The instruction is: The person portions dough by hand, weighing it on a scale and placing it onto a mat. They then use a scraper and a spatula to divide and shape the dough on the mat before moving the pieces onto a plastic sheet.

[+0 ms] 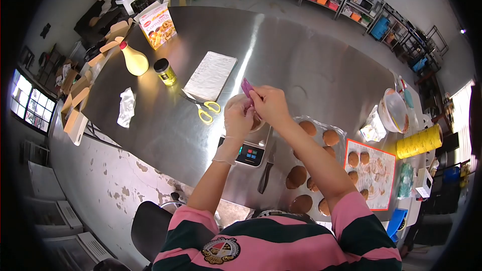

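Note:
My left hand (237, 120), in a clear thin glove, is closed above a bowl (257, 122) that stands on a digital kitchen scale (249, 154). Its fingertips meet the lower end of a small purple packet (246, 87). Bare and pinched shut on the packet's upper part is my right hand (270, 104). Brown material shows in the bowl; my hands hide most of it. A dark-handled tool (265, 178) lies beside the scale. Scissors with yellow handles (205, 112) rest to the left of my left hand.
Brown rounds lie on a plastic-covered tray (296, 201) under my right forearm, others on a red-edged mat (370, 201). Written paper (211, 76), a jar (165, 72), a yellow bottle (134, 60), a cornstarch box (157, 26) and crumpled paper (126, 108) sit left; a plastic bowl (393, 112) right.

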`<action>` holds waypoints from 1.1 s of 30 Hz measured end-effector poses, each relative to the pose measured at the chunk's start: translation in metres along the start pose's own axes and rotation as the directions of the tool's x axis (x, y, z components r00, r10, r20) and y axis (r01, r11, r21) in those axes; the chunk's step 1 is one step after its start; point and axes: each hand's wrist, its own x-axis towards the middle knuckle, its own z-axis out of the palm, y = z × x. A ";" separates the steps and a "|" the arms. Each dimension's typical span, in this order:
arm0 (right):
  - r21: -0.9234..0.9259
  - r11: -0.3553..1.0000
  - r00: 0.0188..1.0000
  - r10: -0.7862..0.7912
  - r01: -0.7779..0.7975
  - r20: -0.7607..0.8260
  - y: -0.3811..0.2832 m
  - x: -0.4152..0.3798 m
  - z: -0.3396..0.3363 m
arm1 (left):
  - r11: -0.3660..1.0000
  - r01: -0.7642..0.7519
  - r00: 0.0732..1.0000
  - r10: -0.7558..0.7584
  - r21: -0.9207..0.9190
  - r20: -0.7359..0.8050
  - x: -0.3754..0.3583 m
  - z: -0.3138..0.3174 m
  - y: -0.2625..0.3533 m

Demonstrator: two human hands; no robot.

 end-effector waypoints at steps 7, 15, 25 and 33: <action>0.068 0.994 0.995 0.086 -0.083 -0.052 0.008 0.000 -0.006 | 0.900 0.281 0.959 -0.277 -0.334 0.060 0.005 -0.003 0.001; 0.047 0.995 0.996 0.082 -0.083 0.022 0.012 -0.004 -0.004 | 0.994 0.060 0.994 -0.068 -0.092 -0.088 0.005 -0.006 0.012; 0.062 0.996 0.997 0.064 -0.066 0.034 0.013 -0.007 -0.002 | 0.998 -0.005 0.999 0.008 0.068 -0.040 0.009 -0.003 0.006; 0.013 0.996 0.994 0.093 -0.093 -0.048 0.010 -0.003 -0.007 | 0.979 -0.039 0.999 0.044 -0.202 0.019 0.002 -0.009 0.008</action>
